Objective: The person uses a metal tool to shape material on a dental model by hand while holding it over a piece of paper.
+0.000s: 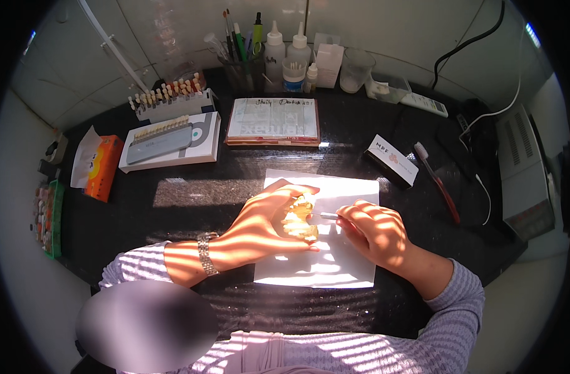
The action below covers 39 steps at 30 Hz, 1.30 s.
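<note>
My left hand point(255, 219), with a metal watch on its wrist, is closed around a yellowish dental cast point(297, 225), thumb and fingers at its two ends. My right hand point(379, 235) pinches a slim metal hand instrument point(326, 215) whose tip points left to the inner side of the cast. Whether the tip touches the cast is hard to tell in the glare. Both hands are over a white paper sheet point(310, 275) on the dark table, under bright stripes of sunlight.
Shade-guide teeth point(170, 92), a white box point(207, 134) and an orange packet point(103, 167) stand left. A covered notebook point(273, 119), brush cup point(243, 70) and bottles point(274, 56) are behind. Right lie a small box point(391, 161), toothbrush point(439, 184) and grey device point(525, 177).
</note>
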Each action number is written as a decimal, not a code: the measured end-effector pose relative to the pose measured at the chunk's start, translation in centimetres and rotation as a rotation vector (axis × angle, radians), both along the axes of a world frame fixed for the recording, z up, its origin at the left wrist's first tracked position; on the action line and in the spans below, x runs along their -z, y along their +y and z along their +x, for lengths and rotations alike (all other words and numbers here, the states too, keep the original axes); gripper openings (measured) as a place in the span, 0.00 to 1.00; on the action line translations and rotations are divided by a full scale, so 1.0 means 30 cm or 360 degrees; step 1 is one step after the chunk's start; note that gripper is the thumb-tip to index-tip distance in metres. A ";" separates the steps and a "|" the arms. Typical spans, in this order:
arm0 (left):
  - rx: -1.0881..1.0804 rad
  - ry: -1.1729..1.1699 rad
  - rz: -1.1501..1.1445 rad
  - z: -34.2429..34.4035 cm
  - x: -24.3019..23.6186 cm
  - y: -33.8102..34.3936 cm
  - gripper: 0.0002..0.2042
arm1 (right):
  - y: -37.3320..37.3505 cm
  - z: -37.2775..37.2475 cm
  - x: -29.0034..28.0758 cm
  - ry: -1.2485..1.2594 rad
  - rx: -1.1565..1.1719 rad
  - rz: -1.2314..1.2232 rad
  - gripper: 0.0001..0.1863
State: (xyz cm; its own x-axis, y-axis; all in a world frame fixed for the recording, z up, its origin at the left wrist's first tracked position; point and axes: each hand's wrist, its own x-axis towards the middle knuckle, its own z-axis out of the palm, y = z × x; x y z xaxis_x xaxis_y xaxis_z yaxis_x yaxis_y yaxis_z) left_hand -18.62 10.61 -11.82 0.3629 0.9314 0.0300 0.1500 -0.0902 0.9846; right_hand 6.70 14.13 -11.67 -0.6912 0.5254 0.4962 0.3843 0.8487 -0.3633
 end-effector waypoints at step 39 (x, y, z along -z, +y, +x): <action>-0.0160 0.0596 0.0087 -0.012 -0.060 0.022 0.37 | 0.049 -0.104 -0.035 -0.0119 -0.0144 -0.0336 0.06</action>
